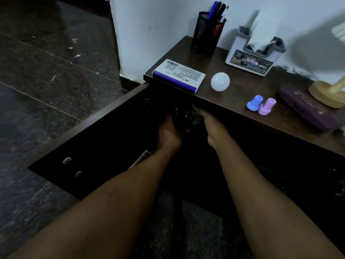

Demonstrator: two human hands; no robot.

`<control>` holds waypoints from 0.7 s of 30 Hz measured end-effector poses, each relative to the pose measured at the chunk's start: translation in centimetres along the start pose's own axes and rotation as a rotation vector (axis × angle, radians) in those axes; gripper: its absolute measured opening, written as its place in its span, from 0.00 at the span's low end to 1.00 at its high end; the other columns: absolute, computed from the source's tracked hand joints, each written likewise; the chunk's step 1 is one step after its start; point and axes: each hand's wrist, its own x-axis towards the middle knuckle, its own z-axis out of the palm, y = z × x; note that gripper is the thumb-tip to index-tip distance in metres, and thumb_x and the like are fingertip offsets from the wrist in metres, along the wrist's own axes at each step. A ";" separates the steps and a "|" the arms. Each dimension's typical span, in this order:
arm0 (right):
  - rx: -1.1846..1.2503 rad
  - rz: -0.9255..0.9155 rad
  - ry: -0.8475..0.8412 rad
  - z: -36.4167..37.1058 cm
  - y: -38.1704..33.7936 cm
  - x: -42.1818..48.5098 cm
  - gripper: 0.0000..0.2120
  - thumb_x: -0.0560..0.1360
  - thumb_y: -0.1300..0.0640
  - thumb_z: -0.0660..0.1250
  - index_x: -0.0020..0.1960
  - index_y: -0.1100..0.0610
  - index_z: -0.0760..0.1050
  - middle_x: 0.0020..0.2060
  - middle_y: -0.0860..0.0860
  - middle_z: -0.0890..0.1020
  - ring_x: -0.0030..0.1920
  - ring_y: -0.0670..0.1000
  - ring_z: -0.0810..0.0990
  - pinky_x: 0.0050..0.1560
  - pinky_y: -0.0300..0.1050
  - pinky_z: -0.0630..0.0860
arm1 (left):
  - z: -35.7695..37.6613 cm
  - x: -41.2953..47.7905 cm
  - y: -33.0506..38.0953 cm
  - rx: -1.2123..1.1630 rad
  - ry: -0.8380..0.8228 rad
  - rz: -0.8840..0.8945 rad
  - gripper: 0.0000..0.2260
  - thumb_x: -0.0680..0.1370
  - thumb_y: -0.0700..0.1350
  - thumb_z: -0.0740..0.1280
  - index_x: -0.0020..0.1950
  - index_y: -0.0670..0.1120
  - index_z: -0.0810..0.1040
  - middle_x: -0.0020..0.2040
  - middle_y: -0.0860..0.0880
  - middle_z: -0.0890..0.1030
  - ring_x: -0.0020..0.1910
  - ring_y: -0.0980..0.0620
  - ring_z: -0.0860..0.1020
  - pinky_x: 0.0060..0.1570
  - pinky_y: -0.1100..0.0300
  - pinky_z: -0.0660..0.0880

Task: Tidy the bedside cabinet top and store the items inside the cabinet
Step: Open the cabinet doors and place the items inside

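Note:
The dark wooden cabinet top (240,90) carries a white and purple box (179,75), a white bulb (220,81), a blue cap (254,103), a lilac cap (267,106), a purple case (308,107), a black mesh pen holder (208,33) and a white tissue holder (253,53). Both hands reach into the dark open cabinet under the top. My left hand (169,133) grips a dark, shiny object (183,116) that is hard to make out. My right hand (212,126) touches the same object from the right with fingers extended.
The cabinet door (89,146) stands swung open to the left, two round fittings on its inner face. A wooden lamp base (328,92) sits at the right edge of the top. White wall behind, dark stone floor (46,71) to the left.

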 end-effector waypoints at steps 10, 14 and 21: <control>-0.308 -0.032 0.279 2.9 -0.9 1.5 0.16 0.84 0.65 0.58 0.69 0.68 0.74 0.66 0.64 0.78 0.64 0.62 0.77 0.38 0.43 0.69 | -0.3 2.1 1.0 0.190 -0.037 -0.091 0.19 0.82 0.49 0.64 0.73 0.48 0.70 0.71 0.43 0.73 0.69 0.45 0.72 0.70 0.52 0.68; -0.257 -0.061 0.326 3.8 -0.1 2.4 0.18 0.86 0.64 0.52 0.72 0.71 0.68 0.59 0.61 0.79 0.61 0.60 0.76 0.59 0.43 0.71 | -0.4 2.3 1.0 0.230 -0.051 -0.059 0.18 0.86 0.48 0.56 0.75 0.45 0.68 0.74 0.41 0.70 0.73 0.44 0.68 0.71 0.56 0.61; -0.214 -0.170 0.366 4.3 0.9 3.8 0.19 0.87 0.64 0.48 0.74 0.70 0.66 0.63 0.57 0.74 0.62 0.57 0.74 0.37 0.24 0.75 | -0.1 2.6 1.3 0.074 -0.064 -0.175 0.18 0.86 0.46 0.56 0.75 0.43 0.68 0.75 0.40 0.69 0.74 0.44 0.67 0.71 0.59 0.58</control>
